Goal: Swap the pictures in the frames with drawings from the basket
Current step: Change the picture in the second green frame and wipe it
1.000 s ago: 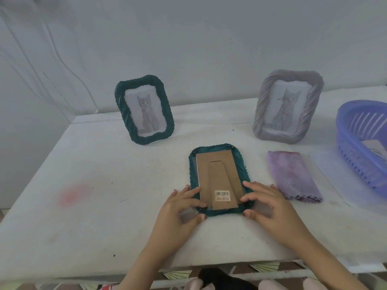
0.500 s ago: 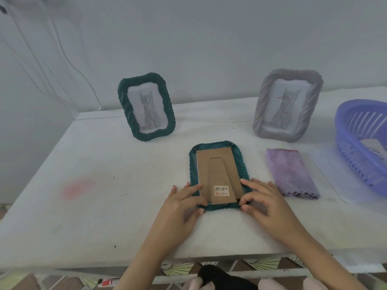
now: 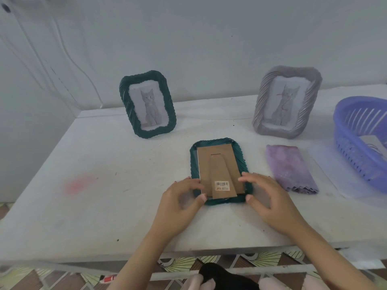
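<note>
Head view: face-down green frame point(image 3: 193, 164) lies flat on the table point(image 3: 104, 185), near the front edge, with cardboard backing point(image 3: 217, 162) and its folded stand uppermost. Left hand point(image 3: 182, 203) and right hand point(image 3: 266, 197) each pinch a near corner, fingers curled over the backing's side edge, thumbs against the frame's near rim. Blur hides whether any fingertip is under the board. Judged step: freeing the backing. Risks: prying on one side only could crease or jam the board. A fast lift could drag the old picture and any glass out, or slide the frame off the table. Basket point(image 3: 343, 130) sits well apart, at right.
</note>
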